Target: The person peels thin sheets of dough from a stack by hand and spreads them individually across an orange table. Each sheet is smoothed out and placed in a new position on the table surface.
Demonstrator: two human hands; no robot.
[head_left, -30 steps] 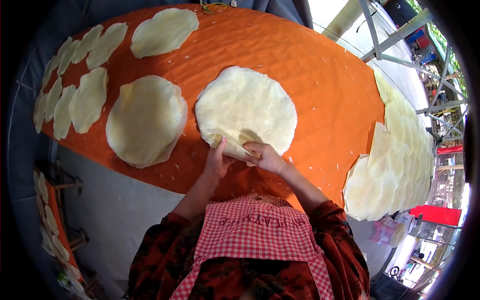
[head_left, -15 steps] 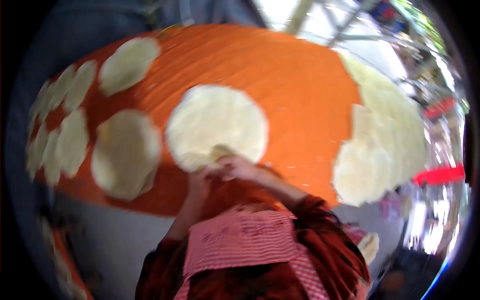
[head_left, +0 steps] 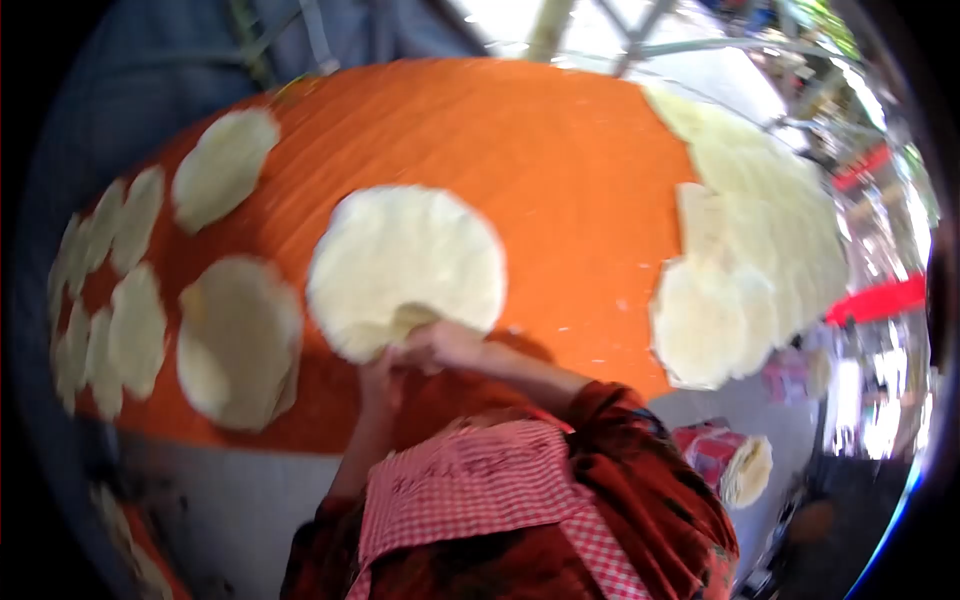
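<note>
A large pale round flatbread sheet [head_left: 410,255] lies on the orange cloth-like surface [head_left: 570,180], near its middle. At the sheet's lower edge my left hand [head_left: 382,375] and my right hand [head_left: 440,347] meet, fingers closed together. Between them and the sheet a small lifted flap [head_left: 408,318] of its edge shows darker, and the fingers pinch this edge. Parts of the fingertips are blurred. To the left of my hands rests another large round sheet [head_left: 240,340], partly in shadow.
Smaller pale rounds [head_left: 138,330] lie in rows at the far left, with two overlapping ones [head_left: 225,168] at the upper left. Many overlapping sheets [head_left: 770,260] cover the right end. A red-wrapped bundle [head_left: 715,460] sits at the lower right. Metal bars [head_left: 700,45] stand behind.
The camera view has shifted and turned slightly, so the surface and sheets appear displaced. Both hands remain together at the middle sheet's lower edge.
</note>
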